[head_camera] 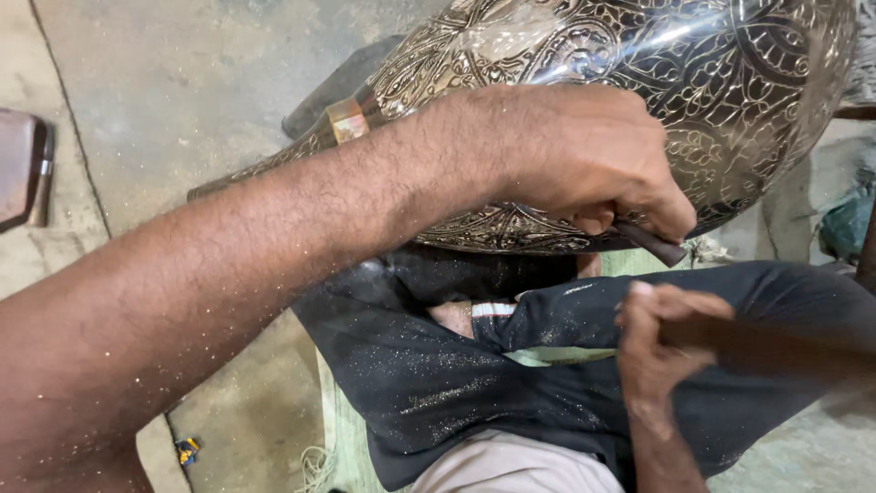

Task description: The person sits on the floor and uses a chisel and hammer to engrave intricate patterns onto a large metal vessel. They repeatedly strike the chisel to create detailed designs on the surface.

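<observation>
Left hand (584, 164) half-hiding dark chisel (650, 242) against engraved vessel (639, 55).

large metal vessel (584, 82), silvery and glossy, covered all over in engraved floral and scroll patterns. lying on its side across the lap, rounded belly toward the right, narrowing to a neck with a brass-coloured band at the left. thin dark chisel (650, 243) pressed tip-first against the lower belly, slanting down to the right. blurred dark wooden hammer handle (776, 342) just below, roughly level, apart from the vessel.
</observation>
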